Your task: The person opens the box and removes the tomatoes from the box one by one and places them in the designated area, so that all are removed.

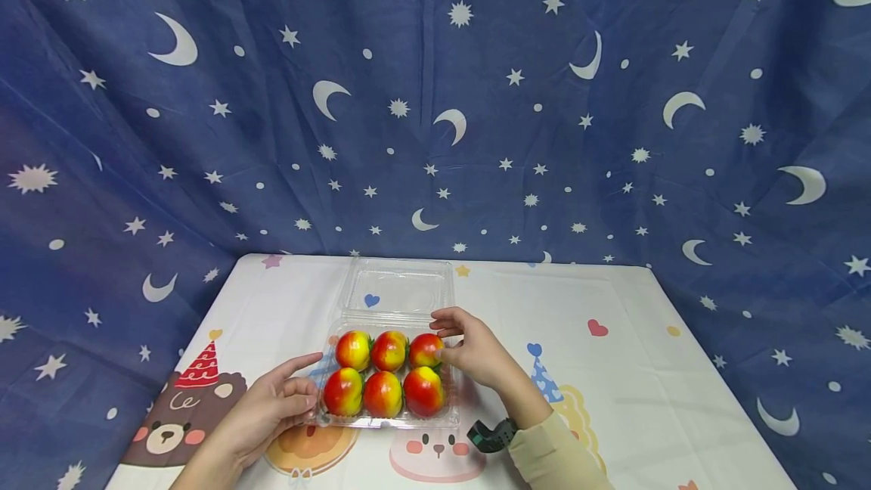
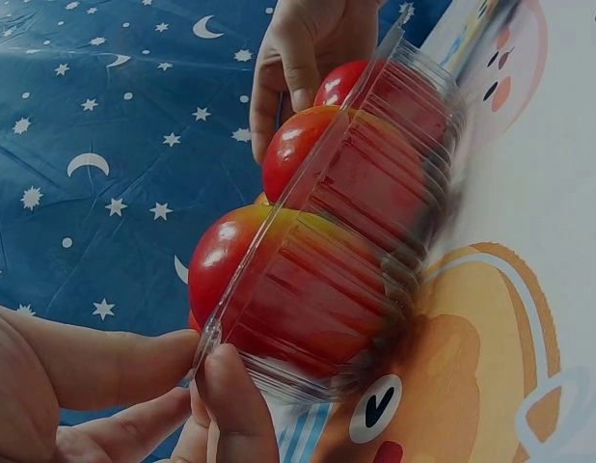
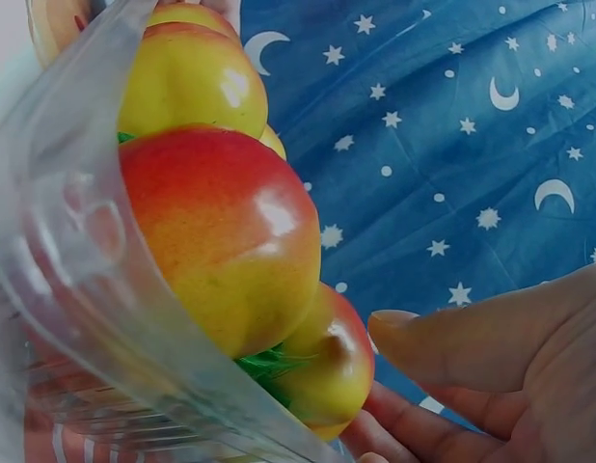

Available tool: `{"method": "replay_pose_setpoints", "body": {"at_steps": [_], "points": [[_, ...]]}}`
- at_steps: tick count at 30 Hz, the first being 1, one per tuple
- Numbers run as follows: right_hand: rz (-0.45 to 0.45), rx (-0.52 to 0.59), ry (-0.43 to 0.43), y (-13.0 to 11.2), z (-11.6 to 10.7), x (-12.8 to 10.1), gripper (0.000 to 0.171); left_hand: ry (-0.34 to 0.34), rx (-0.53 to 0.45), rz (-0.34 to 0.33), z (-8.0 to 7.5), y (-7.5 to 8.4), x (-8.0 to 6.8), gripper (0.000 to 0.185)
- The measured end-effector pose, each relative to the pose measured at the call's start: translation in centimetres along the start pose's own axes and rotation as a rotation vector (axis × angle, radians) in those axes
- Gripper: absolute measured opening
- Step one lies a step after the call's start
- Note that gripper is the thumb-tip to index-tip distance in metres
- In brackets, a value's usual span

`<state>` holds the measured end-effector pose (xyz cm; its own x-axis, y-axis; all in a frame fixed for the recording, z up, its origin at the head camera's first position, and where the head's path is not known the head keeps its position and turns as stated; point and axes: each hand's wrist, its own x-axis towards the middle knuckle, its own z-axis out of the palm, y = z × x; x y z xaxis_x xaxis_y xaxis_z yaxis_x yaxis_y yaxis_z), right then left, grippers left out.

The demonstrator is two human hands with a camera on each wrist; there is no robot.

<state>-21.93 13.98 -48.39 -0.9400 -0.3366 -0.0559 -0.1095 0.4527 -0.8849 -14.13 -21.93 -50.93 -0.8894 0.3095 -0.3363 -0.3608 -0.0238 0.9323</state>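
Note:
A clear plastic clamshell box point(image 1: 454, 418) lies open on the table, its lid point(image 1: 398, 286) folded back. Several red-and-yellow peaches fill it in two rows. My left hand point(image 1: 275, 399) pinches the box's left rim point(image 2: 209, 333) between thumb and fingers, beside the front left peach point(image 2: 221, 256). My right hand point(image 1: 468, 350) reaches in from the right. Its thumb point(image 3: 443, 338) and fingers close around the back right peach point(image 1: 425, 350), also seen close up as the lowest peach point(image 3: 322, 371) with green leaves.
The table wears a white cloth point(image 1: 612, 369) printed with cartoon animals, hearts and party hats. A blue star-and-moon curtain point(image 1: 435, 97) hangs behind and at both sides. A dark band point(image 1: 491, 435) sits at my right wrist.

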Motion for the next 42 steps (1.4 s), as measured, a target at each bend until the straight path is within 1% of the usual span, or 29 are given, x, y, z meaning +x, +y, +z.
{"method": "replay_pose_setpoints", "body": {"at_steps": [7,15,22,30,36,42], "points": [[0.021,-0.021,0.011,0.14,0.27,0.17,0.061,0.013,0.008,-0.016,0.09,0.29,-0.08,0.084],[0.056,-0.061,0.017,0.28,0.58,0.39,0.063,0.002,0.003,-0.012,0.08,0.2,-0.11,0.084],[0.043,-0.07,0.008,0.37,0.7,0.41,0.066,-0.01,0.004,0.002,0.02,0.11,-0.1,0.084],[0.039,-0.09,-0.014,0.31,0.79,0.21,0.069,-0.004,0.003,-0.004,0.01,0.26,-0.09,0.085],[0.024,-0.135,-0.019,0.38,0.92,0.12,0.07,-0.009,-0.001,-0.002,-0.05,0.18,-0.04,0.085],[0.038,-0.126,-0.018,0.24,0.92,0.02,0.072,-0.002,0.002,-0.007,0.02,0.27,-0.08,0.084]]}}
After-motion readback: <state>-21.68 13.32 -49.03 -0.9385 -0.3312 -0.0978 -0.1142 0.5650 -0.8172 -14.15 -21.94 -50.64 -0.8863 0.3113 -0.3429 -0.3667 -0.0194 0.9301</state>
